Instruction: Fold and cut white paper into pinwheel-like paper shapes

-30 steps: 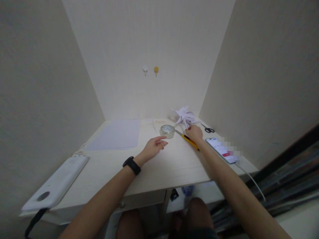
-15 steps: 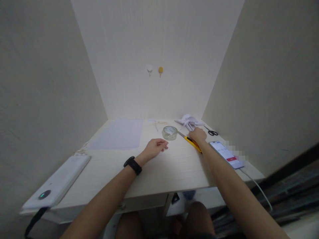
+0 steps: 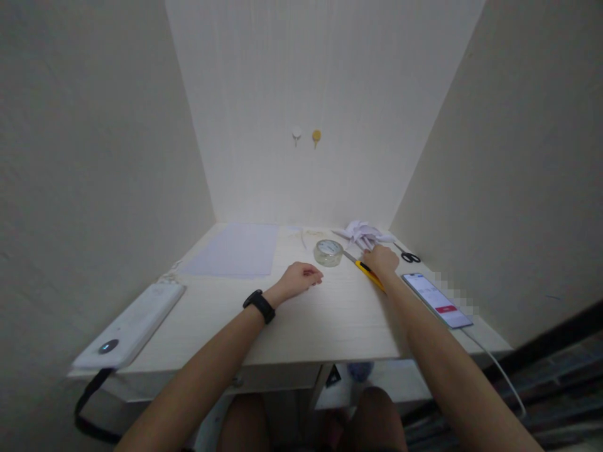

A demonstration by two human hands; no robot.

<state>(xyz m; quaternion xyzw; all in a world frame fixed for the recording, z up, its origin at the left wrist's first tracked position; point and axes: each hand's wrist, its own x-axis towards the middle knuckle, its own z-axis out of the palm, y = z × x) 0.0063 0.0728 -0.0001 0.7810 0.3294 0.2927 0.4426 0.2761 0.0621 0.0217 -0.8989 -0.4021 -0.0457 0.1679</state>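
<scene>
My right hand [image 3: 382, 259] rests on the folded paper pinwheel [image 3: 362, 233] at the back of the desk [image 3: 330, 320], fingers hidden so I cannot tell their grip, my left hand [image 3: 298, 278] lies loosely curled and empty, and the tape roll [image 3: 328, 252] and yellow cutter [image 3: 366, 271] wait untouched.

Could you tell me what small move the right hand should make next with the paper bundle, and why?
Probably lift clear: the right hand rests on the folded paper bundle, which lies flat on the desk beside the yellow knife.
</scene>
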